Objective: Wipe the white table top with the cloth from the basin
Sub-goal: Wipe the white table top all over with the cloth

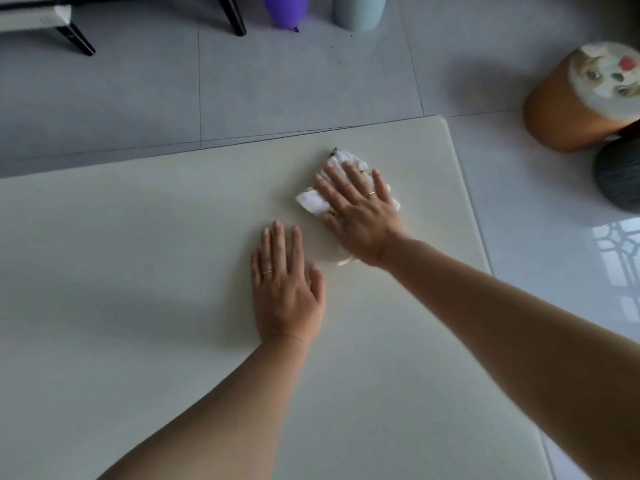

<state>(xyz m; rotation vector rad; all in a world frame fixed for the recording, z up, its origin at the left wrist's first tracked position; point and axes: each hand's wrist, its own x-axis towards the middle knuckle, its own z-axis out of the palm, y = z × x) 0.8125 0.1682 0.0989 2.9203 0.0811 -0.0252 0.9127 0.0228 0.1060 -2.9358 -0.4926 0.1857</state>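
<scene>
Your right hand [360,216] presses flat, fingers straight, on the white cloth [313,200] near the worktop's [138,271] far right corner; your left hand [287,289] rests open beside it.

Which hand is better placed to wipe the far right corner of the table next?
The right hand: it presses flat on the cloth, close to that corner. The left hand lies flat on the bare table top, holding nothing.
</scene>
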